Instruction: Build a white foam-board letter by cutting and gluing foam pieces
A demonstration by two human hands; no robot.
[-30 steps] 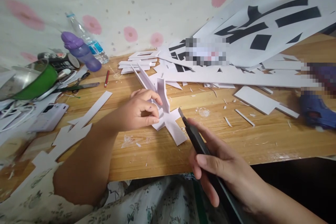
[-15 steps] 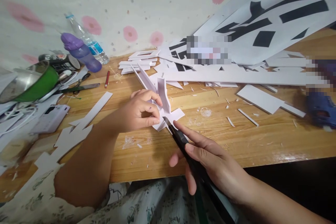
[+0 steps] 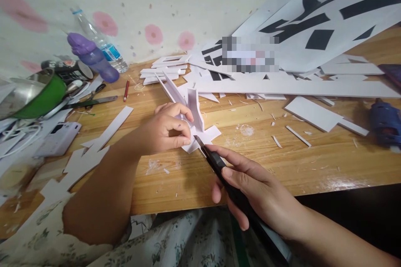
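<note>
A white foam-board piece (image 3: 210,134) with upright curved walls stands near the middle of the wooden table. My left hand (image 3: 172,127) rests curled on its left side, thumb and fingers gripping it; the far fingers are partly hidden. A black utility knife (image 3: 216,162) is in my right hand (image 3: 253,179), thumb on top of the handle and index finger stretched along it. The exposed blade points up and left, its tip at the flat base of the piece, close to my left thumb. I cannot tell whether the tip touches it.
White offcuts and a long strip (image 3: 282,87) lie behind, under a patterned sheet (image 3: 316,21). A blue tool (image 3: 385,125) sits at right. At left are a phone (image 3: 59,139), scissors (image 3: 92,98), a red pencil (image 3: 126,90), a green bowl (image 3: 46,96) and bottles (image 3: 94,58).
My right hand's lower fingers have shifted slightly right, and the blade tip has moved slightly up and left. My left hand stays on the piece. The view has moved a little.
</note>
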